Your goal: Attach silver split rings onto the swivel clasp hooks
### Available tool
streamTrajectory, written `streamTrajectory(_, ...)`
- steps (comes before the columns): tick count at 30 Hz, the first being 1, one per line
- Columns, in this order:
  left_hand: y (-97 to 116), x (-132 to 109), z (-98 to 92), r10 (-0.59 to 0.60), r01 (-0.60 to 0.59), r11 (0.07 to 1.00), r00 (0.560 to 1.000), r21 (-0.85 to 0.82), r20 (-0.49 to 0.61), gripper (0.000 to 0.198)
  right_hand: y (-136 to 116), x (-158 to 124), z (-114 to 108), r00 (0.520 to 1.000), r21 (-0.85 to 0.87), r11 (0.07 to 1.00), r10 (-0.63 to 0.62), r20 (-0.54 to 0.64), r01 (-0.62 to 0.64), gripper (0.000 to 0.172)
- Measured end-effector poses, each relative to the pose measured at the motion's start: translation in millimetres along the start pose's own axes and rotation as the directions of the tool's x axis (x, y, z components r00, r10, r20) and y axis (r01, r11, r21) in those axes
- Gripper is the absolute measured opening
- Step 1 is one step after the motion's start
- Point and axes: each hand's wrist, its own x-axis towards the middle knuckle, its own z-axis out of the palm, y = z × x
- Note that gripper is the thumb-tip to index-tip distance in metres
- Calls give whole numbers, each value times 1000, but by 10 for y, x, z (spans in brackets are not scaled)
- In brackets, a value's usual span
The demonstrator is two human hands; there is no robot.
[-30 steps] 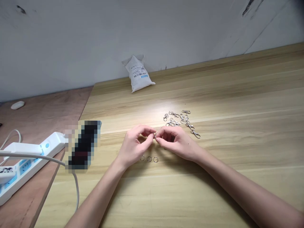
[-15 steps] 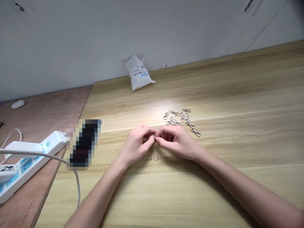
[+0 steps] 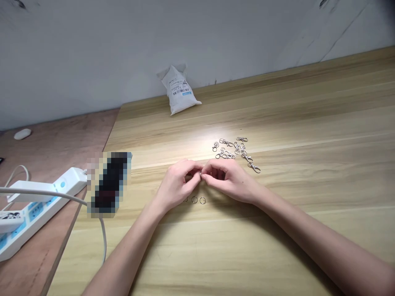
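Observation:
My left hand (image 3: 178, 183) and my right hand (image 3: 232, 179) meet over the middle of the table, thumbs and fingertips pinched together. Between them glints a small metal piece (image 3: 200, 173), mostly covered by the fingers, so its exact kind is hidden. Just below my left hand lie a few split rings (image 3: 194, 196) in a row, one partly behind the hand. Beyond my right hand is a loose group of several silver swivel clasps (image 3: 254, 168), with rings attached to at least some of them.
A white plastic package (image 3: 182, 96) with a label leans near the wall. To the left are a blurred-out dark device (image 3: 109, 185), a white power strip (image 3: 40, 211) with plugs, a grey cable (image 3: 103, 236) and a white oval case (image 3: 22, 134) on the reddish side surface.
The whole view has shifted slightly, with things sitting a little higher in the picture. Both hands keep their pinch on the small metal piece, fingers nearly unchanged.

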Motion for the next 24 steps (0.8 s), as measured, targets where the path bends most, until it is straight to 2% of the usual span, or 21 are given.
streamTrajectory(11, -54, -8, 6, -45, 34, 994, 994, -104, -101, 15, 6, 3, 0, 1000, 77, 997, -18, -17, 19, 12)
streamTrajectory(17, -15, -12, -18, -64, 51, 996, 981, -72, -182, 10, 5, 6, -7, 1000, 85, 996, -9, -18, 10, 9)
streamTrajectory(24, 16, 6, -23, -79, 64, 995, 974, -79, -213, 9, 17, 2, -2, 999, 92, 996, -19, -40, 23, 9)
